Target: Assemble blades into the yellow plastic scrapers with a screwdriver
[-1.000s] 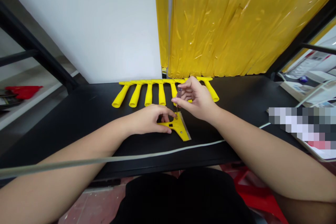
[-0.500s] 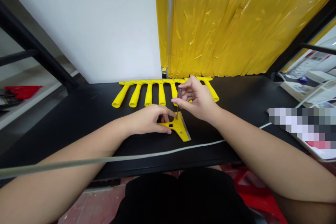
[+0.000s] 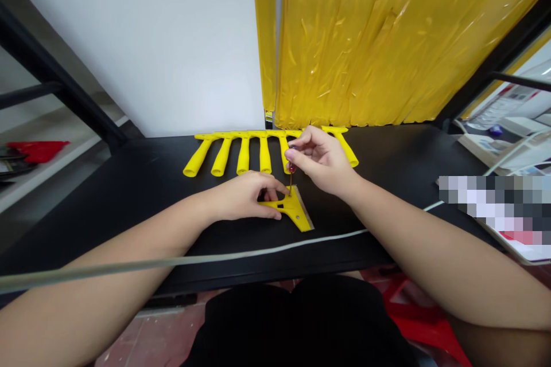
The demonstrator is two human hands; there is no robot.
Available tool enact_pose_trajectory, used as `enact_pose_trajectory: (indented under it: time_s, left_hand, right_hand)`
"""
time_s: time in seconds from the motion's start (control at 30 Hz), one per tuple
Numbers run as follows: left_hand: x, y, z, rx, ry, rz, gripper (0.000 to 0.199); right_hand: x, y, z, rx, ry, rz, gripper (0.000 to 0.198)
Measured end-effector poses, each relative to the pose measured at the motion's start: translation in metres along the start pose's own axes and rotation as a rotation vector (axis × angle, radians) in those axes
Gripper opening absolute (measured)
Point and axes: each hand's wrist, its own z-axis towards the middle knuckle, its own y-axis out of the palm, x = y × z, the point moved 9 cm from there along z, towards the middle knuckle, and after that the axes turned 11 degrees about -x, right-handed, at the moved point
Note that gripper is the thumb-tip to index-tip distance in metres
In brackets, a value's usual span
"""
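Note:
My left hand (image 3: 249,198) is closed around the handle of a yellow scraper (image 3: 295,210), which lies on the black table with its metal blade edge to the right. Above it, my right hand (image 3: 325,160) pinches a small screwdriver (image 3: 291,168) by its dark reddish handle. The screwdriver stands nearly upright, its tip at the upper screw on the scraper's head. A second screw (image 3: 297,217) shows lower on the head. Behind my hands lies a row of several yellow scraper handles (image 3: 243,152), partly hidden by my right hand.
A pale cord (image 3: 275,250) runs across the front, over my left forearm. At the back of the black table (image 3: 142,183) stand a white panel (image 3: 181,40) and yellow plastic sheeting (image 3: 365,40). Papers (image 3: 529,249) lie at the right. A red stool (image 3: 424,321) is below.
My right hand's fingers have shifted on the screwdriver's handle, the thumb now higher. The tip stays at the upper screw. My left hand and the scraper have not moved.

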Motion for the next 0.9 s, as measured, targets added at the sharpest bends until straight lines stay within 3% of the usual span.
enact_pose_trajectory:
  time_s: [0.27, 0.67, 0.9]
  left_hand:
    - [0.001, 0.0, 0.001, -0.005, 0.003, -0.015, 0.051]
    - [-0.002, 0.0, 0.001, -0.001, -0.001, -0.011, 0.051]
    - [-0.002, 0.0, 0.001, 0.0, 0.005, -0.026, 0.052]
  right_hand:
    - [0.003, 0.005, 0.0, -0.101, 0.038, 0.089, 0.039]
    - [-0.007, -0.002, 0.001, -0.006, -0.12, 0.056, 0.037]
    - [-0.005, -0.006, 0.001, -0.017, -0.089, 0.108, 0.03]
